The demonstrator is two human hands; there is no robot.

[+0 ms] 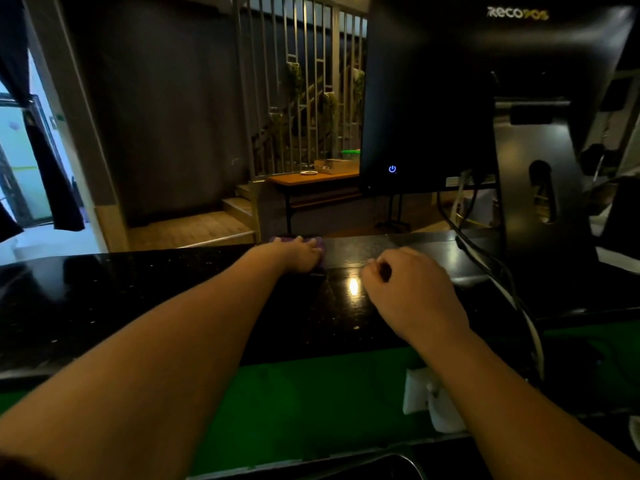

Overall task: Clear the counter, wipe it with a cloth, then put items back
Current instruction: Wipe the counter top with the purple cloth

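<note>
Left hand (300,255) presses soft purple cloth (313,242) flat on glossy black stone counter (138,292); right hand (412,289) loosely curled, empty. Cloth prob light, limp—bunch w/ palm.

The room is dim — a dark grey wall (166,109) stands behind wooden steps (239,202) and a wood-plank floor (187,230). A metal grille partition (304,74) rises beside a small wooden table (311,178). At far left, daylight comes through a doorway (20,157) hung with dark curtains (52,174).
</note>
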